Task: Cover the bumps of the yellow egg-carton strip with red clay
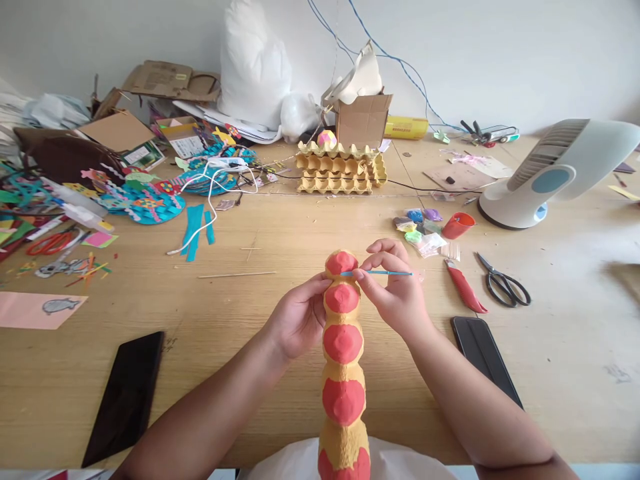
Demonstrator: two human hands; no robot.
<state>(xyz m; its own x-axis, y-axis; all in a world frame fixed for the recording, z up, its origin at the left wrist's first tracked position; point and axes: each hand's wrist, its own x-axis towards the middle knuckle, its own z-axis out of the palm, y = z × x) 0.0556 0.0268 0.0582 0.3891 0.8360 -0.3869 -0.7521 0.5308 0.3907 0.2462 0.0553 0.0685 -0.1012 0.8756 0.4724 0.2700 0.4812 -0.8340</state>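
A long strip of egg carton (345, 373) runs away from my body, its row of yellowish bumps capped with smooth red patches. My left hand (300, 317) grips the strip's far end from the left side, thumb up against the edge. Between thumb and fingers, my right hand (395, 290) pinches a thin blue stick-like tool (387, 272). The tool's left tip meets the farthest bump, at the lower edge of its red patch. The fingers of my left hand beneath the carton are partly hidden.
Scissors (503, 280), a red-handled cutter (465, 287) and a black phone-like slab (485, 353) lie at right. Behind them are a red cup (458, 225), colourful clay packets (415, 217) and a fan (545, 173). A dark tablet (127, 393) lies left; egg cartons (337, 181) sit behind.
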